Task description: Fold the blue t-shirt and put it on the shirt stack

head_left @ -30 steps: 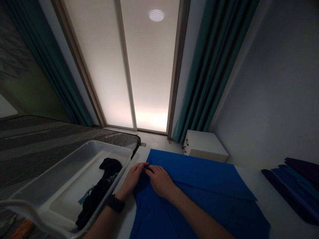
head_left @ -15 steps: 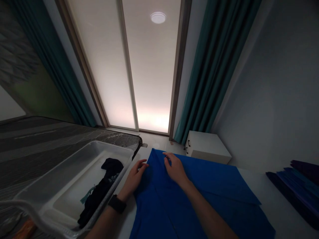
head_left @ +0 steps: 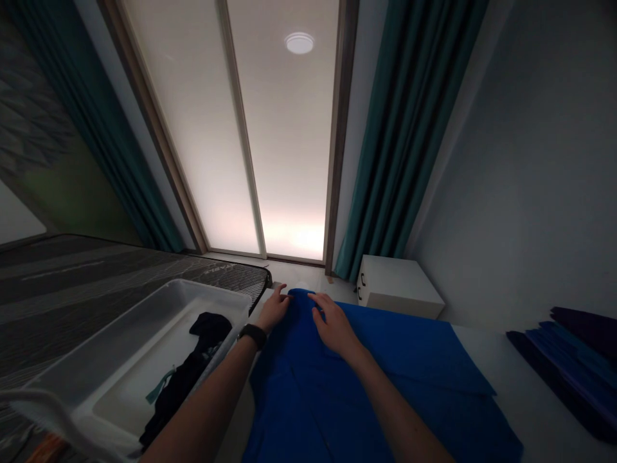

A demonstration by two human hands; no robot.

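Now both my hands have slid up to the far corner of the blue cloth [head_left: 385, 360] spread on the table [head_left: 520, 386]: left hand [head_left: 276, 307] and right hand [head_left: 332, 325] lie flat, fingers spread, pressing it, grasping nothing. The fold looks nearly smoothed.

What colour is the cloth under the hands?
Bright blue. The cloth shows best in the head view, with both hands on its far corner.

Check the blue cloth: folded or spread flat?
Partly folded. The blue cloth shows an overlapping layer with a straight edge across it; both the left hand and right hand press its far corner.
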